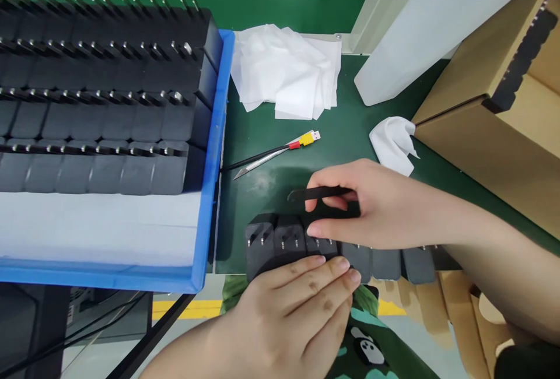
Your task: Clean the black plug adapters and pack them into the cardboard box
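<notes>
The left hand [297,303] lies nearest, fingers flat and together against the near side of a row of black plug adapters [289,242] at the green table's [341,134] front edge, gripping nothing. Just beyond, the right hand [380,207] pinches black tweezers [317,193] between thumb and fingers above the row. Farther back lie 1 more pair of tweezers [262,160], white wipes [284,70] and a cardboard box [494,99]. A blue tray [216,134] at left holds more adapters.
</notes>
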Available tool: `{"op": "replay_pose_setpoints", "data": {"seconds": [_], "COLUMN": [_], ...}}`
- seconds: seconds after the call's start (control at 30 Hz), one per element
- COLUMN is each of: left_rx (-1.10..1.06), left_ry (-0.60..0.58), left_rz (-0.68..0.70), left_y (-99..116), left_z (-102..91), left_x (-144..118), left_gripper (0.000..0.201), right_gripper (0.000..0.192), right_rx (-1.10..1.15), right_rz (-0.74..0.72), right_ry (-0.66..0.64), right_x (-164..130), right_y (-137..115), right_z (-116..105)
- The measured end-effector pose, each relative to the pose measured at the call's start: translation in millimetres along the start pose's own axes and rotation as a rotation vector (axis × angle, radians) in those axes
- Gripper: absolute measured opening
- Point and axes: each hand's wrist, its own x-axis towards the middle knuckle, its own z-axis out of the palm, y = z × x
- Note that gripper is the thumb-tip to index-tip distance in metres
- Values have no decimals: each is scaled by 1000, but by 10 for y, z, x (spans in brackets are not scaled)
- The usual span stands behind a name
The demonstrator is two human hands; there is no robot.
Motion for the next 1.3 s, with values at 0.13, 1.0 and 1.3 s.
{"op": "replay_pose_setpoints", "data": {"seconds": [0.13, 1.0, 1.3], "left_rx": [5, 15, -5], "left_ry": [-12, -6, 9], "left_rz": [12, 20, -10], "left_y": [5, 0, 12], "left_z": [4, -21, 25], "left_x": [-1, 2, -5], "left_gripper": [24, 24, 21], "right_gripper": [12, 9, 11], "right_rx": [58, 213, 162], "right_rz": [60, 364, 211], "right_ry": [-58, -120, -116], "right_x": [39, 54, 80], "right_y": [-6, -224, -114], "right_z": [-3, -7, -24]}}
